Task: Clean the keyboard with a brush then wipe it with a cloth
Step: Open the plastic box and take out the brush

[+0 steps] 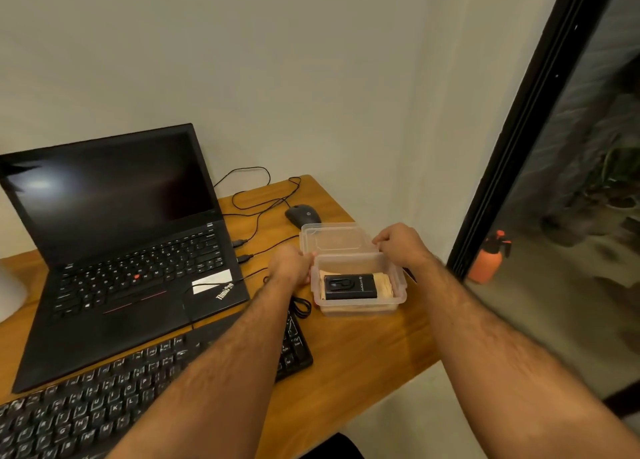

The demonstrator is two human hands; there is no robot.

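The wooden surface (pixel 363 348) carries the keyboard (pixel 104 403) at near left. Both hands open a clear box (pixel 360 301): left hand (pixel 289 263) steadies its wall, right hand (pixel 401 244) fingers pinch the lid (pixel 334 239) back, probably to reach the cleaning tools.

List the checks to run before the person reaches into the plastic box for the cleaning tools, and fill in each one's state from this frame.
1. Lid open and tipped back behind the plastic box: ok.
2. Left hand steadying the box's left side: ok.
3. Right hand holding the lid's right edge: ok.
4. Black case lying on top inside, reachable: ok.
5. Brush visible in the box: cannot tell.
6. Beige cloth under the case is the wiping cloth: cannot tell.
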